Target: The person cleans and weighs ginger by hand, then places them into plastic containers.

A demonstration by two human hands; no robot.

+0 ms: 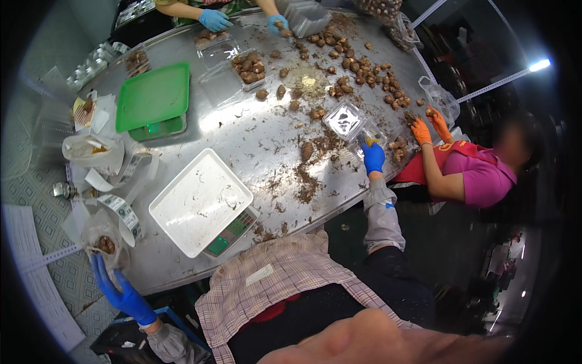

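Note:
My left hand (123, 298), in a blue glove, has its fingers spread at the near rim of a plastic bag (105, 227) with several brown taro corms (105, 245) inside. Far to the right, my right hand (374, 157), also blue-gloved, reaches over the table edge to a clear plastic clamshell box (366, 135). Something yellow shows at its fingertips, too small to name. Whether the fingers grip the box is hidden. A second clear box (345, 119) lies beside it. Between my hands stands a digital scale (232, 234) with a white tray (200, 202), which holds only bits of debris.
A green-trayed scale (153, 97), label rolls (122, 216) and a filled box of taro (248, 68) stand on the metal table (273, 132). Loose taro (363, 70) and soil (313, 182) are scattered about. Orange-gloved hands (422, 131) and blue-gloved hands (215, 20) belong to two co-workers.

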